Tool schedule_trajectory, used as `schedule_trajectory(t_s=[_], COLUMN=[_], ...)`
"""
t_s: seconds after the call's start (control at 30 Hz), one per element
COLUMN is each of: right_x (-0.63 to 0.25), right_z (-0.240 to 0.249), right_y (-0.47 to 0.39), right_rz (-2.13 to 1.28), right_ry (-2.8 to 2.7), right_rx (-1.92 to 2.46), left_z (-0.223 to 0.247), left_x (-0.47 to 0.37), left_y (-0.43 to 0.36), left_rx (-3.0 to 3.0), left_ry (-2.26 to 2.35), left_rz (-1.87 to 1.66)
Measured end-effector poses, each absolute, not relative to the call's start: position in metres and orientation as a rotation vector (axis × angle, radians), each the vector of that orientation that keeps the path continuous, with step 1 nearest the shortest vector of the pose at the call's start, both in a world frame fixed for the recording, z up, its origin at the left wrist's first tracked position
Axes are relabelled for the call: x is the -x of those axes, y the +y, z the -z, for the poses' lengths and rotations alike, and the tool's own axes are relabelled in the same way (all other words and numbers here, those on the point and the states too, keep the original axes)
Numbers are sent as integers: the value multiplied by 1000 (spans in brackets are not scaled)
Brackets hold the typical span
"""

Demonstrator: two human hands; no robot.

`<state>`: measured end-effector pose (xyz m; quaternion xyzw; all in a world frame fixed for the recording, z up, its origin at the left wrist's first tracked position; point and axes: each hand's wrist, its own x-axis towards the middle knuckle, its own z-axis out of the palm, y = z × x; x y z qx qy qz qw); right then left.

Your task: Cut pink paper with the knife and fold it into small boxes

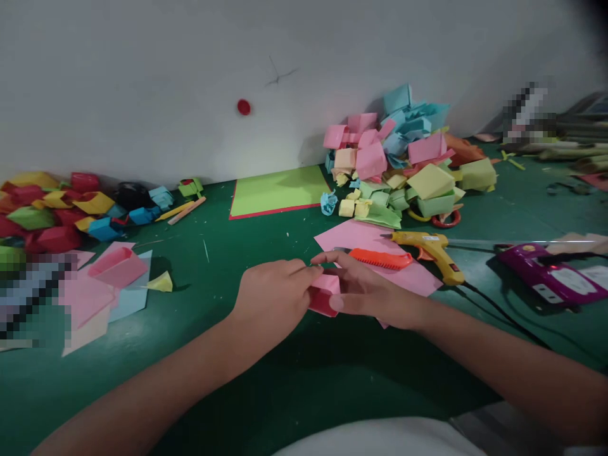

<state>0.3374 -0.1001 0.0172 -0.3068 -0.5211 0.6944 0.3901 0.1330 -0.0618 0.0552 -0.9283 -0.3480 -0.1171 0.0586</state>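
Between my two hands is a small pink folded paper box (325, 295), held just above the green table. My left hand (273, 296) closes on its left side, fingers bent over the top edge. My right hand (368, 288) grips it from the right, thumb on the near face and fingers curved behind. Beyond my right hand lie sheets of pink paper (335, 237) with an orange-handled knife or cutter (382, 258) on top. A yellow glue gun (430, 248) rests to the right, its cord trailing toward me.
A heap of folded pastel paper pieces (418, 158) stands against the wall. Brighter folded pieces (52, 209) pile up at left, near loose paper sheets (95, 297). A green red-edged card (280, 191) lies at the back. A purple power strip (551, 272) is at right.
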Motion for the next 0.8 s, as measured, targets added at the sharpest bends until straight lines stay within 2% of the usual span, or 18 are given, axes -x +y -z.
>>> schedule_trajectory(t_s=[0.23, 0.8], right_x=[-333, -337], right_z=[-21, -21], right_y=[-100, -107], right_rz=[-1808, -1965], right_ry=[-1233, -1472], right_rx=[767, 620], left_z=[-52, -51], left_x=[-134, -132], left_y=[-60, -66], left_rx=[2632, 2730], left_ry=[-628, -196], left_rz=[868, 1027])
